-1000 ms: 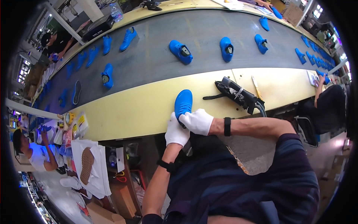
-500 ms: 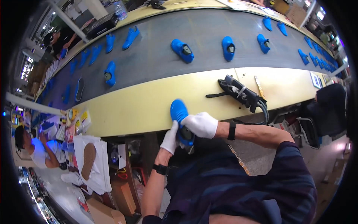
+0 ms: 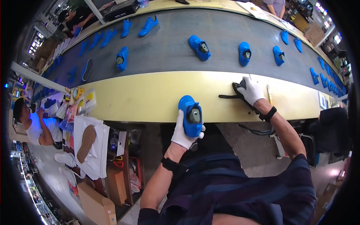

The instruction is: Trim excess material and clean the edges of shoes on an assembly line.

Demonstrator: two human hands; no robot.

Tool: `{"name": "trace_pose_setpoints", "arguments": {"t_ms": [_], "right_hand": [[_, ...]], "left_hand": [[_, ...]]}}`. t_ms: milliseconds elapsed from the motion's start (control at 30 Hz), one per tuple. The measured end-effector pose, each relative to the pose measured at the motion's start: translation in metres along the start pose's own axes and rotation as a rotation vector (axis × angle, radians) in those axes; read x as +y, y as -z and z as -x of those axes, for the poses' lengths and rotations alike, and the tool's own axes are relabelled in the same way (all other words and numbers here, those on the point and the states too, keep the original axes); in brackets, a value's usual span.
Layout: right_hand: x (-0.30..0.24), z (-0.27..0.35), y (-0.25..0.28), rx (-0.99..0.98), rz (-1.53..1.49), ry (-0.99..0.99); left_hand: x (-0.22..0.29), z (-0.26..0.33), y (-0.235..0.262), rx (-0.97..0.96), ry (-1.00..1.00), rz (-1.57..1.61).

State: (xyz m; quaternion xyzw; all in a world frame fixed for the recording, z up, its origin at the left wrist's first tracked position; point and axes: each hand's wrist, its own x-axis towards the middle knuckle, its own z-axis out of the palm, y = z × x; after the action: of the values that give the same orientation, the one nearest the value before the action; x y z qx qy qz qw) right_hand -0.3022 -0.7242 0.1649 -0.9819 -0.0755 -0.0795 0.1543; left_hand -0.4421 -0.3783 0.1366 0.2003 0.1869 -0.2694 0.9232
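My left hand (image 3: 183, 134), in a white glove, grips a blue shoe (image 3: 192, 129) from below and the side, just in front of the yellow bench edge. The shoe's toe points away from me, and a dark green shoe last (image 3: 194, 116) shows in its opening. My gloved right hand (image 3: 252, 91) is closed over the far end of a black tool (image 3: 236, 89) lying on the bench, which has a black strap and hoses. The palm side of that hand is hidden, and the forearm covers much of the tool.
Beyond the yellow bench (image 3: 157, 99) runs a grey conveyor belt (image 3: 165, 56) carrying several blue shoes. A yellow-handled strip (image 3: 270, 93) lies right of the tool. At left, a brown sole (image 3: 86, 144) rests on white sheets. A black chair (image 3: 332, 127) stands at right; other people are nearby.
My right hand has left the shoe and reached forward and right onto the black tool. My left hand alone now holds the shoe, turned with its opening upward. The view has shifted.
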Motion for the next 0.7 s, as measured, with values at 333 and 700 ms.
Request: {"name": "trace_pose_setpoints", "arguments": {"t_ms": [333,700], "right_hand": [[-0.083,0.070,0.095,-0.051,-0.556,0.039],[-0.116,0.043,0.084,-0.068,-0.453,0.130]], "left_hand": [[0.011,-0.017,-0.066,0.136,-0.015,-0.183],[0.006,-0.031,-0.058,0.197,0.063,-0.244]]}}
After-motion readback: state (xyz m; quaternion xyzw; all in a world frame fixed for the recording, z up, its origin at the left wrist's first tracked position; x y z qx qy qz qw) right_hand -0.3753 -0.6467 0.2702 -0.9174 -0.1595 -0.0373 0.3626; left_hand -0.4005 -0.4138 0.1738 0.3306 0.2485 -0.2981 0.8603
